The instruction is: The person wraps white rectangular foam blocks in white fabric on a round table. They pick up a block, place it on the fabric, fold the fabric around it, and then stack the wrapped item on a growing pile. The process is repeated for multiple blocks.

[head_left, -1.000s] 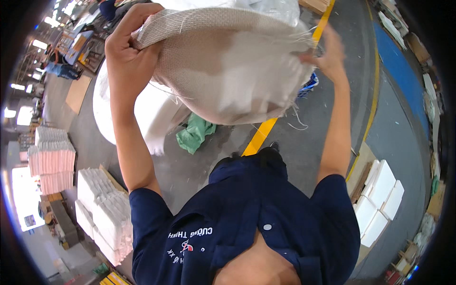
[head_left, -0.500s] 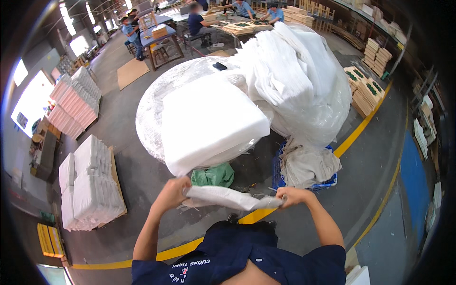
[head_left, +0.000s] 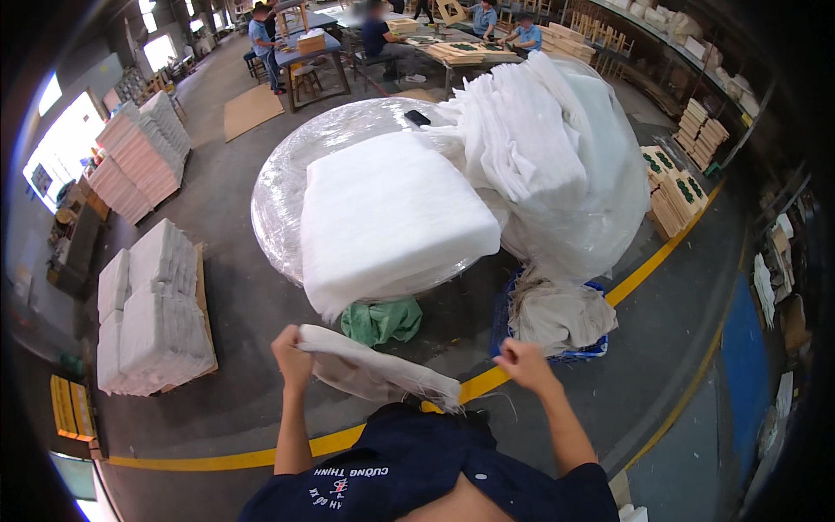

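Observation:
My left hand (head_left: 293,355) is closed on one end of an off-white piece of cloth (head_left: 370,370) with frayed edges. The cloth slants down to the right in front of my body, its other end hanging loose with stray threads. To the right, my right hand (head_left: 526,364) is apart from the cloth, fingers closed; whether anything is pinched in them I cannot make out. Just beyond that hand, a blue basket (head_left: 502,329) holds a heap of beige cloth (head_left: 561,317). A thick stack of white wadding (head_left: 391,217) lies ahead on a round, plastic-wrapped base (head_left: 277,209).
A large clear plastic bag (head_left: 609,174) bulges with white wadding at the right. A green sack (head_left: 383,320) sits below the stack; a black phone (head_left: 417,117) lies behind it. White bundles (head_left: 156,313) stand on a pallet at left. Several people work at far tables.
My right hand no longer holds the cloth's right end, which has dropped toward my body. My left hand has moved slightly left, still gripping the cloth.

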`<control>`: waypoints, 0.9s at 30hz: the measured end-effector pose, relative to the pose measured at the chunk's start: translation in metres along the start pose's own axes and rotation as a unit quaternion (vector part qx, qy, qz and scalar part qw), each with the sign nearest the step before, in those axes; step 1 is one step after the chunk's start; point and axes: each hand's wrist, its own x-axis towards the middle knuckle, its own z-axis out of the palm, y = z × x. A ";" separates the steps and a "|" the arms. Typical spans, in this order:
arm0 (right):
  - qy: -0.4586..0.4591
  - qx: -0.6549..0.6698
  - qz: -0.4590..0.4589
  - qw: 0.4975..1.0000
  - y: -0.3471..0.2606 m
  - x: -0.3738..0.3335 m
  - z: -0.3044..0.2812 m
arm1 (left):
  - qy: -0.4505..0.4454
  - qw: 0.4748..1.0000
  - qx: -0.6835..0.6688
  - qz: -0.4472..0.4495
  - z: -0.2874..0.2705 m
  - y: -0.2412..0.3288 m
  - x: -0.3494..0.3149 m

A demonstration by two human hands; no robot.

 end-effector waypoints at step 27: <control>-0.132 -0.118 -0.164 0.970 -0.024 0.033 0.097 | -0.100 0.922 0.245 -0.281 -0.034 -0.062 -0.060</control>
